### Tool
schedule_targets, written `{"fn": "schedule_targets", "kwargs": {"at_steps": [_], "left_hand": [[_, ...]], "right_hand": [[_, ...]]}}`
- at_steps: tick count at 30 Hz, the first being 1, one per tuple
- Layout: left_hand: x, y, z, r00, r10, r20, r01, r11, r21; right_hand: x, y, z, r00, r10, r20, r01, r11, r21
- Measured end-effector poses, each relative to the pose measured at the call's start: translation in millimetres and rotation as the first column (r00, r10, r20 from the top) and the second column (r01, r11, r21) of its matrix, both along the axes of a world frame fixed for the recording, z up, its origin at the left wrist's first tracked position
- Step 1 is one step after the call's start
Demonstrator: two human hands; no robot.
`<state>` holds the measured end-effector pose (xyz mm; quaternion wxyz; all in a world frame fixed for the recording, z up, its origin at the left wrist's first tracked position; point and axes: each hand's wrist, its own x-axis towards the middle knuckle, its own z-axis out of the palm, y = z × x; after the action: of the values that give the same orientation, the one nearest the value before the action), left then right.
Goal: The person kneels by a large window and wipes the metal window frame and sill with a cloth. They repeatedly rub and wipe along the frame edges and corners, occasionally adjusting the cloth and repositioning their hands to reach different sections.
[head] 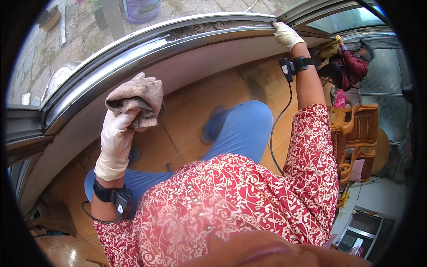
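My left hand, in a pale rubber glove, is closed around a bunched, stained grey-pink cloth. It is held up in front of the metal window frame, apart from it. At the far right end of the frame's lower track is my right hand, in the same kind of glove. Its fingertips touch the track's corner, and whether they grip anything is hidden. Dark dirt lies along the track between the rails, with wet-looking shiny patches beside it.
Outside the window stands a plastic bucket on paving. A light wall runs below the frame. Another person is at the right, holding a yellowish thing. Wooden chairs stand behind my right arm. Cables hang from both wrist devices.
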<state>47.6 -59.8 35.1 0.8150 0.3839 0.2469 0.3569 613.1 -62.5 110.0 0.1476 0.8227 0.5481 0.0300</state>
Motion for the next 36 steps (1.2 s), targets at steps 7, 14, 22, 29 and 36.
{"fn": "schedule_targets", "kwargs": {"at_steps": [7,14,22,29,36], "left_hand": [[2.6,1.7,1.7,0.999,-0.012,0.032,0.011,1.000,0.018],[4.7,10.8,3.6,0.994,-0.057,-0.092,0.056,0.998,-0.015],[0.1,10.4,1.0,0.992,-0.098,-0.079,0.098,0.995,-0.007],[4.9,-0.1,1.0,1.000,-0.021,0.012,0.020,0.998,0.053],[6.0,3.4,5.1,0.997,-0.068,0.044,0.065,0.997,0.049]], "right_hand": [[-12.3,-11.8,-7.2,0.908,0.082,-0.410,-0.009,0.984,0.176],[-13.1,-23.6,-3.2,0.642,0.177,-0.746,0.034,0.966,0.258],[23.7,-1.9,-11.9,0.988,0.006,-0.151,0.015,0.990,0.140],[8.5,-9.8,-7.5,0.987,0.016,-0.162,0.005,0.992,0.127],[-28.3,-9.7,0.6,0.868,0.044,-0.494,0.038,0.987,0.156]]}}
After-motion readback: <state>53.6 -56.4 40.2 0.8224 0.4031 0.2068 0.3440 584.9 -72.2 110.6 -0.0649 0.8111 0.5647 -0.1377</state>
